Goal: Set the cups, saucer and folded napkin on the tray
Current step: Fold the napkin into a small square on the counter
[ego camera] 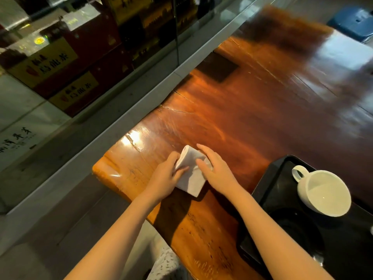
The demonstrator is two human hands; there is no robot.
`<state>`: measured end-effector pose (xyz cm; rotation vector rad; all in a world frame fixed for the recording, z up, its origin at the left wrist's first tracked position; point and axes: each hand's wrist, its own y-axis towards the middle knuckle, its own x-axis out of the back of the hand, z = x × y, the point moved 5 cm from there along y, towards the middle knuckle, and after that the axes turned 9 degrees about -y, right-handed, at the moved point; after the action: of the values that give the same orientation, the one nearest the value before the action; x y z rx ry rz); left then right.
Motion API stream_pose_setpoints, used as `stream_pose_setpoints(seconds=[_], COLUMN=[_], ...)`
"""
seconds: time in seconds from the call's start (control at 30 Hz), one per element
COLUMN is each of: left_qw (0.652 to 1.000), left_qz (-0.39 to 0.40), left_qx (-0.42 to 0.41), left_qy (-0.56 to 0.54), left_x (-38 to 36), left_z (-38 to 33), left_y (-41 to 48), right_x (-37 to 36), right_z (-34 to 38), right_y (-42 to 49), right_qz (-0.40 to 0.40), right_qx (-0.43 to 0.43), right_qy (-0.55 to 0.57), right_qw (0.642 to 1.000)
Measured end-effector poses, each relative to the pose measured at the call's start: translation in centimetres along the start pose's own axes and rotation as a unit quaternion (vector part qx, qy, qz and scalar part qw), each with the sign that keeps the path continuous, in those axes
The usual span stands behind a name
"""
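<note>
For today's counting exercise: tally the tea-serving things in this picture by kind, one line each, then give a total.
White cup: 1, on its side on the tray
Black tray: 1
White napkin: 1, on the wooden table under the left hand and right hand
Saucer: 0 clearly seen
Total: 3

Warm, fairly dim indoor light falls on the glossy desk (232, 122), with a sharp white glare patch near its left edge and a broad pale sheen at the far right end. Both forearms throw dark shadows toward the viewer. The far desk and the glass cabinet (80, 57) are smeared by motion blur. Straight edges bow outward from wide-angle distortion, and the black tray (268, 178) swallows detail.
</note>
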<state>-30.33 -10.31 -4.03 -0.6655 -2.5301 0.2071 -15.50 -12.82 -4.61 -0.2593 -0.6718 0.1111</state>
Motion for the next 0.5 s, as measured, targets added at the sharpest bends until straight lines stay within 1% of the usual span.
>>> stream_pose_setpoints(seconds=[0.07, 0.2, 0.27, 0.37, 0.43, 0.5], left_qw=[0.999, 0.996, 0.992, 0.970, 0.963, 0.962], left_qz=[0.000, 0.004, -0.007, -0.017, -0.003, 0.028], left_qx=[-0.031, -0.059, -0.037, 0.028, 0.053, 0.072], left_qy=[-0.026, -0.074, -0.122, -0.240, -0.263, -0.262], left_x=[0.5, 1.7, 2.2, 2.6, 2.3, 1.7], left_z=[-0.9, -2.9, -3.7, -4.1, -4.2, -4.4], left_y=[-0.1, 0.2, 0.5, 1.0, 1.1, 1.3], right_x=[1.5, 4.1, 4.9, 6.0, 6.4, 6.5], right_z=[1.4, 2.6, 2.8, 2.4, 2.2, 2.3], right_y=[0.6, 1.0, 0.9, 0.9, 1.0, 1.4], right_qz=[0.033, 0.050, 0.037, 0.018, 0.037, 0.047], right_qx=[0.049, 0.075, 0.077, 0.036, 0.009, -0.022], right_qy=[-0.029, -0.011, -0.003, 0.028, 0.015, -0.017], right_qw=[0.998, 0.996, 0.996, 0.999, 0.999, 0.999])
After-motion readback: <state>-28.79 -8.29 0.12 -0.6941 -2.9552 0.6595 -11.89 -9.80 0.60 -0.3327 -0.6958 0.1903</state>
